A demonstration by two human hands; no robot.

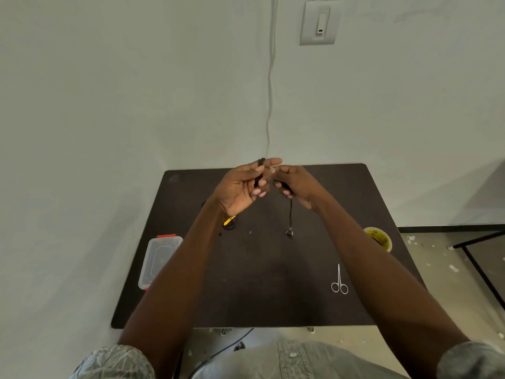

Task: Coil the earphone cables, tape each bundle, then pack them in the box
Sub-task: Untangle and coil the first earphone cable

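Hands are meeting above the far edge of the dark rectangular table (262, 291). The left hand (240, 187) is curling round a coiled black earphone cable (259, 173), and the right hand (296, 184) is pinching its loose end, one earbud (289, 232) dangling below. A second black cable bundle with yellow tape (229, 221) is lying on the table under the left wrist. One clear plastic box with red clips (157, 261) is sitting at the left edge, one yellow tape roll (378, 237) at the right edge, one pair of small steel scissors (339, 280) near the right front.

Plain room: wall switch (320, 22), table (273, 296)
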